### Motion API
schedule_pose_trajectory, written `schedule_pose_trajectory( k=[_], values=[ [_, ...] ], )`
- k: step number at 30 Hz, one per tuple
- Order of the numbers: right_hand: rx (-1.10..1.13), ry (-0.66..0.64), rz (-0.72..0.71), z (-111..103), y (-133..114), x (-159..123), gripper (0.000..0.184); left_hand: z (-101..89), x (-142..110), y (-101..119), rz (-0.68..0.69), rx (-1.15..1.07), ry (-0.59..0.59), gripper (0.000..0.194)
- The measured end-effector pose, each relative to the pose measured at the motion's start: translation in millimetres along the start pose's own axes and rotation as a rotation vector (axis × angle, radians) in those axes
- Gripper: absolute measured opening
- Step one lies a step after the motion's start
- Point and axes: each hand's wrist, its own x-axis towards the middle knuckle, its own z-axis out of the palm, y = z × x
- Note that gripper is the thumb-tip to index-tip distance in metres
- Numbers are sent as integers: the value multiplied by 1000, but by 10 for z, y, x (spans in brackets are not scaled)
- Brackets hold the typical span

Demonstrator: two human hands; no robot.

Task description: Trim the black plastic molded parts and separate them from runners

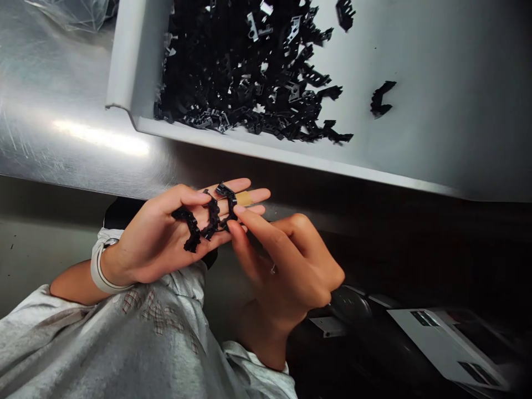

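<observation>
- Gray shirt (124, 360) is nearest, below both hands.
- Left hand (155, 241) lies palm up, fingers nearly flat, bearing three black parts: a palm part (192, 227), a middle part (213, 213) at the thumb tip, and an outer part (230, 202) across the fingers.
- Right hand (291, 260) holds the outer part's lower end in a narrow pinch of thumb and forefinger.
- Beyond, a pale tray (449, 116) contains a dense pile (224, 72) of similar parts on its left side, some glinting.
- Also in the tray, one loose part (346, 15) lies near the pile, a second piece (379, 101) farther right.
- Clear plastic (83, 14) sits on the metal table (45, 88); its contents cannot be told.
</observation>
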Motion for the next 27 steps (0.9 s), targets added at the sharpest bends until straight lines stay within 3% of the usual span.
schedule_pose_trajectory(
  k=[5,11,19,27],
  values=[
    [-28,-101,-19,-52,27,6,25,41,-3,12,-13,47,53,58],
    [-12,-32,-11,-43,22,-16,16,61,-14,27,-28,50,87,64],
    [-49,-110,-23,-74,6,10,23,45,-27,19,-28,61,80,63],
    [-65,-87,-15,-91,-7,0,16,48,-38,17,-27,68,89,62]
  ],
)
